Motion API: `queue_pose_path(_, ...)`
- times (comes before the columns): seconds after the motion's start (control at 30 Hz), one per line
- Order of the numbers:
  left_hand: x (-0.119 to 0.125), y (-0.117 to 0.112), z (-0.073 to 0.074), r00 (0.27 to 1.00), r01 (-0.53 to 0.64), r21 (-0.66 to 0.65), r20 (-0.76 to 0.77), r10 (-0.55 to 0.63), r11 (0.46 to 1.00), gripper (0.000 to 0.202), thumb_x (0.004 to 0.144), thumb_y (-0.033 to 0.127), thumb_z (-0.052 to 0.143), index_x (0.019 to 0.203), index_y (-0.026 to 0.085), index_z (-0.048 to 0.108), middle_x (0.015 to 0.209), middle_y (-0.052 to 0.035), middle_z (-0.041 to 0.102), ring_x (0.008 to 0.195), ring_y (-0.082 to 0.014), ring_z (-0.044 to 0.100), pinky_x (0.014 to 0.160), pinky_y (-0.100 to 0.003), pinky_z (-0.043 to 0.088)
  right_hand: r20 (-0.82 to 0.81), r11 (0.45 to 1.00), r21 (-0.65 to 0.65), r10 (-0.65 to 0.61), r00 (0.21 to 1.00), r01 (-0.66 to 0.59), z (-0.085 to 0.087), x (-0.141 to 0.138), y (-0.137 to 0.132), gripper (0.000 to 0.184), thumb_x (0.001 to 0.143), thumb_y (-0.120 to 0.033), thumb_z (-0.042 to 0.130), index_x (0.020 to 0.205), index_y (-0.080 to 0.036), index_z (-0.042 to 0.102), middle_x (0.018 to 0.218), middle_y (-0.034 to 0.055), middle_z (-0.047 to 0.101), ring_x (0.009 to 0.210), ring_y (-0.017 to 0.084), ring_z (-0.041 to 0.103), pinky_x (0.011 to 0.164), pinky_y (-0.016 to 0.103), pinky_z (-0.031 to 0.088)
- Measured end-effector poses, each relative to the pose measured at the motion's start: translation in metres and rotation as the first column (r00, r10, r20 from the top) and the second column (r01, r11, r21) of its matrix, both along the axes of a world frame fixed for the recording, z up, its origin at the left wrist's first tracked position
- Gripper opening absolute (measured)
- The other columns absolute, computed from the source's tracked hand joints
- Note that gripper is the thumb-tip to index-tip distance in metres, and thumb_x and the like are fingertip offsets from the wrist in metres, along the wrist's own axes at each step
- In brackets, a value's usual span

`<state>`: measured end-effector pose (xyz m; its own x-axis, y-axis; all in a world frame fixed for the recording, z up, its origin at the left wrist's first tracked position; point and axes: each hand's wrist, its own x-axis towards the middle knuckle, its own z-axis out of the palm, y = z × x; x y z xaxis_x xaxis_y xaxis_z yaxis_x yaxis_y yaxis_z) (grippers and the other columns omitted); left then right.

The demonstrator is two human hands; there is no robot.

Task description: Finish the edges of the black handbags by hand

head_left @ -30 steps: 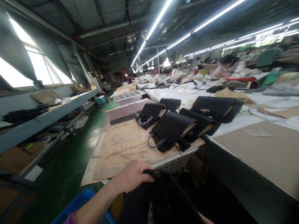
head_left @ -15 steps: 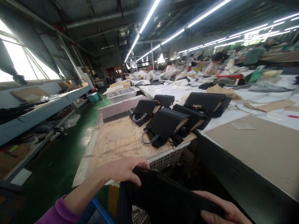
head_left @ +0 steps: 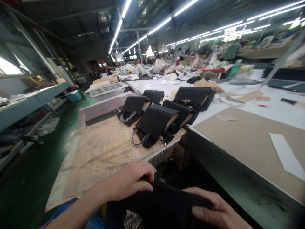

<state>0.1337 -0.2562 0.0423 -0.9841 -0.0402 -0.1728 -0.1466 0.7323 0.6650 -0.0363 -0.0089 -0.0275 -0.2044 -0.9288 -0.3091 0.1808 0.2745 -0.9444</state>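
Observation:
My left hand (head_left: pixel 130 179) grips the upper left edge of a black bag (head_left: pixel 164 205) held low in front of me, fingers curled over its rim. On the bag's right side, my right hand (head_left: pixel 213 210) clasps the edge, thumb pressed along the front. A checked lining shows inside the bag at the bottom of the view. Ahead, several finished black handbags (head_left: pixel 154 122) with wrapped handles lie in a row across a stained brown board (head_left: pixel 100 149) and the white worktable (head_left: pixel 238 105).
A white perforated basket (head_left: pixel 162 156) sits under the board's near edge. A brown cardboard sheet (head_left: pixel 247 140) with a white paper strip (head_left: pixel 286 156) covers the table at right. Grey shelving (head_left: pixel 28 101) runs along the left beyond a green floor aisle. Other workers sit far back.
The view has swung right and down. My right hand has come into view and now holds the bag's right edge; both hands have drawn the bag a little closer.

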Motion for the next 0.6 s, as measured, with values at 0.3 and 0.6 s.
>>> queue_pose_path(0.3, -0.008, 0.008, -0.01, 0.997, -0.069, 0.116, -0.036, 0.073, 0.991, 0.016, 0.09, 0.014, 0.062, 0.075, 0.02, 0.057, 0.108, 0.0036, 0.068, 0.1, -0.0141, 0.061, 0.089, -0.023, 0.041, -0.082, 0.989, -0.09, -0.124, 0.989, 0.117, -0.024, 0.008, 0.006, 0.043, 0.083, -0.046, 0.073, 0.121, -0.026, 0.072, 0.098, 0.0024, 0.076, 0.094, 0.025, 0.068, 0.083, 0.03, 0.053)
queue_pose_path(0.6, -0.011, 0.011, -0.017, 0.983, -0.149, 0.08, -0.1, 0.157, 0.986, 0.018, 0.086, 0.014, 0.063, 0.069, 0.019, 0.057, 0.097, 0.0003, 0.068, 0.095, -0.0161, 0.062, 0.087, -0.026, 0.044, -0.185, 0.947, -0.007, -0.316, 0.93, 0.321, -0.013, 0.021, -0.005, 0.04, 0.087, -0.053, 0.064, 0.108, -0.022, 0.078, 0.092, 0.0037, 0.078, 0.094, 0.028, 0.071, 0.079, 0.029, 0.056)
